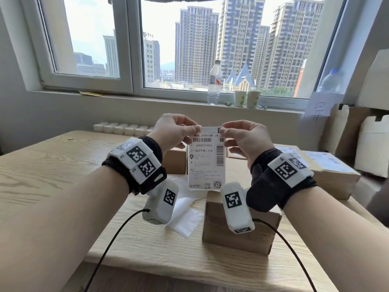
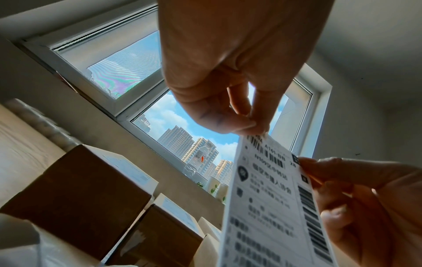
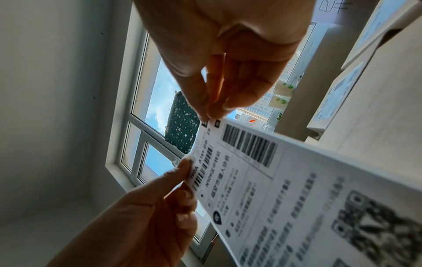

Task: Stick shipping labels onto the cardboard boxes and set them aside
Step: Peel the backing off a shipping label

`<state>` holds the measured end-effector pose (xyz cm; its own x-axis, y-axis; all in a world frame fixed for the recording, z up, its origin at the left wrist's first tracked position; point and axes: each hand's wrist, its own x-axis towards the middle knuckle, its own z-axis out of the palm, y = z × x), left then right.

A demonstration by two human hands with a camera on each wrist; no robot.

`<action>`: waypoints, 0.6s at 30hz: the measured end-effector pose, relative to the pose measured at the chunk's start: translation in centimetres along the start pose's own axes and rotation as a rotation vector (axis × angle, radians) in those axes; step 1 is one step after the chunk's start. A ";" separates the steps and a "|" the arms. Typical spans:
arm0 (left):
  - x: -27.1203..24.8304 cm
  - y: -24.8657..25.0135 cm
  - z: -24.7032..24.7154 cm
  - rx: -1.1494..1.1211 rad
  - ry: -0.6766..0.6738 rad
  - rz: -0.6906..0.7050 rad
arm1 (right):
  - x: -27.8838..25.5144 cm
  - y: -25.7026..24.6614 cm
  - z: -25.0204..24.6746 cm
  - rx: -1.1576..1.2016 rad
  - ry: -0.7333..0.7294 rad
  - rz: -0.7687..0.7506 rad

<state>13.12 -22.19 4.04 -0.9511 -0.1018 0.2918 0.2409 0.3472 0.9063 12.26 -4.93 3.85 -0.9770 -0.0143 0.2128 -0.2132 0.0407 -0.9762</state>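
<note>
I hold a white shipping label [image 1: 207, 163] upright in the air over the wooden table [image 1: 52, 165]. My left hand [image 1: 194, 130] pinches its top left corner and my right hand [image 1: 224, 131] pinches its top right corner. The left wrist view shows thumb and finger of the left hand [image 2: 255, 130] closed on the label [image 2: 269, 207]. In the right wrist view the right hand [image 3: 209, 113] nips the label's [image 3: 297, 189] corner. A plain brown cardboard box [image 1: 240, 234] sits on the table right below the label, partly hidden by my right wrist.
White backing paper [image 1: 185, 220] lies left of the near box. A small box [image 1: 175, 163] stands behind the label, and a labelled box [image 1: 328, 173] lies at the right. More cartons [image 1: 372, 144] stack at far right. A water bottle [image 1: 214, 83] and paper cups [image 1: 240, 99] stand on the sill.
</note>
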 end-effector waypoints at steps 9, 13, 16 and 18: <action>-0.2 -0.6 -0.5 -0.055 0.013 -0.030 | 0.3 0.1 -0.1 -0.011 0.010 0.027; -0.2 -0.9 -0.7 -0.074 0.005 -0.026 | 0.3 0.2 -0.2 -0.025 -0.004 0.043; -0.2 -0.9 -0.8 -0.094 0.004 -0.027 | 0.1 0.2 0.0 -0.047 -0.038 0.042; -0.2 -1.0 -0.9 -0.117 0.002 -0.033 | 0.1 0.2 0.1 -0.059 -0.036 0.040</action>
<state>13.24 -23.35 3.38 -0.9585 -0.1132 0.2615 0.2303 0.2327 0.9449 12.15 -5.02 3.70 -0.9842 -0.0477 0.1706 -0.1746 0.1008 -0.9795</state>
